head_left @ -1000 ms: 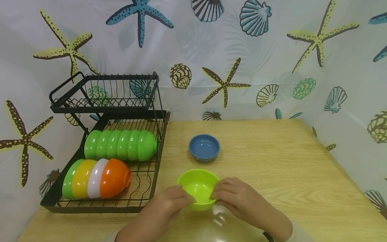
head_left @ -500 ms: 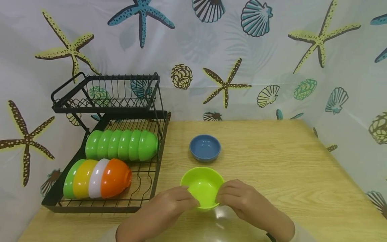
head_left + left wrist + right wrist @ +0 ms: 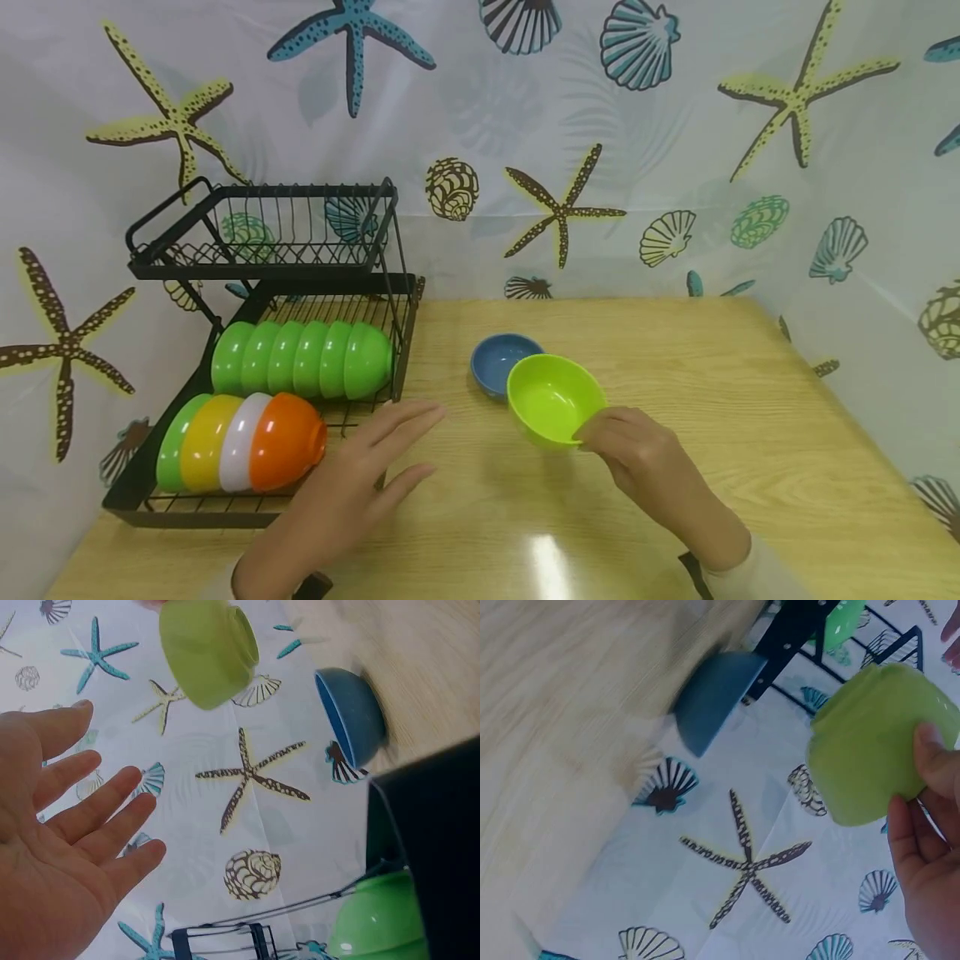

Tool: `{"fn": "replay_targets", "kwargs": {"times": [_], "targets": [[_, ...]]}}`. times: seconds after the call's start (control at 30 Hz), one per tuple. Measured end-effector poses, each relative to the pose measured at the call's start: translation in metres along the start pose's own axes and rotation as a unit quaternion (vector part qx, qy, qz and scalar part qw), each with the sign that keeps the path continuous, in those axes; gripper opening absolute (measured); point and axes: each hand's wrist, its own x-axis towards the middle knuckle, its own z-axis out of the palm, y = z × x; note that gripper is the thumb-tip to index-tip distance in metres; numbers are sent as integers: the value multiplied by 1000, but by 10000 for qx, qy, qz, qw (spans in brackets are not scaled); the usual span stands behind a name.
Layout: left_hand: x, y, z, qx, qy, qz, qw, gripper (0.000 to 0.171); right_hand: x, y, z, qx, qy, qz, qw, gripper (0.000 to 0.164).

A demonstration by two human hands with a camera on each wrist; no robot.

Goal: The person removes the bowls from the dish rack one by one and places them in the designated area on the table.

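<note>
My right hand pinches the near right rim of a lime-green bowl, which is raised off the table and tilted. In the head view this bowl overlaps a smaller blue bowl standing on the table behind it. The right wrist view shows the green bowl's outside, with thumb and fingers at its edge. My left hand holds nothing; its fingers are spread in the left wrist view. It is in front of the rack's right side, apart from the green bowl.
A black two-tier dish rack stands on the left of the wooden table. Its lower tier carries a row of green bowls and a row with green, yellow, white and orange bowls. A patterned curtain hangs behind.
The left hand has let go of the lime-green bowl and moved left, its fingers straightening. The right hand has lifted the bowl forward and right, towards the blue bowl.
</note>
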Motion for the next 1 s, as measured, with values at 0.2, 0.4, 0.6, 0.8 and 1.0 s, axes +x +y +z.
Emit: {"fn": "replay_targets", "kwargs": {"times": [0.2, 0.4, 0.6, 0.8, 1.0], "targets": [[-7, -9, -3, 191, -15, -303, 9994, 65, -6, 23, 3, -634, 120, 523, 9965, 29], [-11, -11, -5, 96, 87, -441, 9989, 69, -12, 43, 8, -861, -296, 1217, 9884, 24], [-15, -13, -3, 183, 14, -522, 9985, 65, -16, 64, 16, -1015, -1070, 1691, 9745, 14], [-18, -15, -3, 259, 0, -548, 9982, 64, -16, 78, 24, -1057, -1670, 2077, 9580, 12], [-20, -17, -3, 248, -65, -527, 9983, 63, -14, 86, 32, -1051, -1827, 2195, 9526, 8]]}}
